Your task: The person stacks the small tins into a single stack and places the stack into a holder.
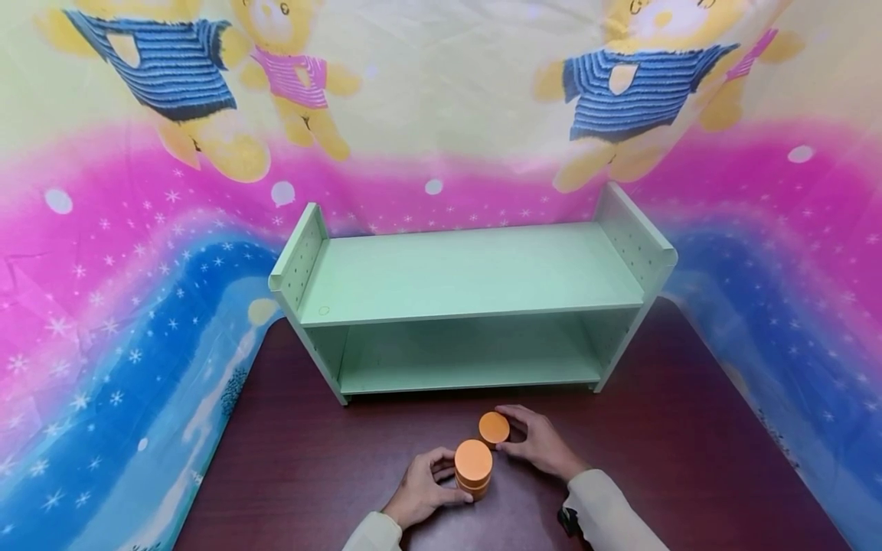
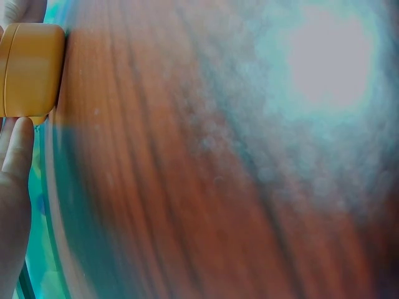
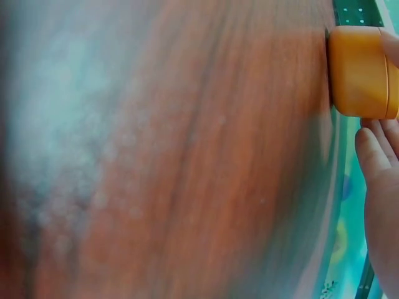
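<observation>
Two orange round jars with flat lids stand close together on the dark table, in front of the shelf. My left hand [image 1: 422, 487] holds the nearer, taller-looking jar [image 1: 473, 461] from its left side, thumb at the front and fingers behind. Slightly farther back is the other jar [image 1: 494, 428], held by my right hand [image 1: 542, 445] from the right between thumb and fingers. In the left wrist view, a jar [image 2: 34, 70] with a seam near its lid shows at the left edge, fingers against it. The right wrist view has a jar [image 3: 358, 71] at its right edge, between fingertips.
A pale green two-tier shelf [image 1: 455, 272] with raised side panels stands at the back of the dark red-brown table [image 1: 289, 459]. Behind and along both sides hangs a colourful cloth [image 1: 427, 145] printed with bears and snowflakes. A dark wristband [image 1: 568, 520] shows at my right sleeve.
</observation>
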`<state>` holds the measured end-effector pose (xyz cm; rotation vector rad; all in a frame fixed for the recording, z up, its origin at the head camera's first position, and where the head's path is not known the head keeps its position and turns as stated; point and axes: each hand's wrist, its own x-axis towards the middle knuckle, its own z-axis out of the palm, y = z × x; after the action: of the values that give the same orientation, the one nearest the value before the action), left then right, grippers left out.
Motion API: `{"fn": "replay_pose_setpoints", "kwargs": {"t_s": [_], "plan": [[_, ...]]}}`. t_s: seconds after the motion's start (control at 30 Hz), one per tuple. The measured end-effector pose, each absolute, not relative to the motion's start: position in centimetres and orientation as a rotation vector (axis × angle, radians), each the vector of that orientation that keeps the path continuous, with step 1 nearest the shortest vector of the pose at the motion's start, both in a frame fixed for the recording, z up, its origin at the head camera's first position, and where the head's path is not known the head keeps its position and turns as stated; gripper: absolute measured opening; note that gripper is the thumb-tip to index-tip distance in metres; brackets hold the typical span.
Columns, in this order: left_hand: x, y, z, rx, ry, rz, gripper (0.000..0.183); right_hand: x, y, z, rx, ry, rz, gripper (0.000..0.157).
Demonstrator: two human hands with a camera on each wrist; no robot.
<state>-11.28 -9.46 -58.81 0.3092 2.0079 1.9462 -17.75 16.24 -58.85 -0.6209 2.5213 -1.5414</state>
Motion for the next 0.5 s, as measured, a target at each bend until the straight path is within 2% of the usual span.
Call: {"fn": "replay_pose_setpoints", "kwargs": {"t_s": [0.5], "plan": [[-11.29, -9.50, -58.55, 0.281, 2.004, 1.943, 0.052, -17.85, 16.31, -59.20, -0.610, 2.547, -1.546, 0.057]]}}
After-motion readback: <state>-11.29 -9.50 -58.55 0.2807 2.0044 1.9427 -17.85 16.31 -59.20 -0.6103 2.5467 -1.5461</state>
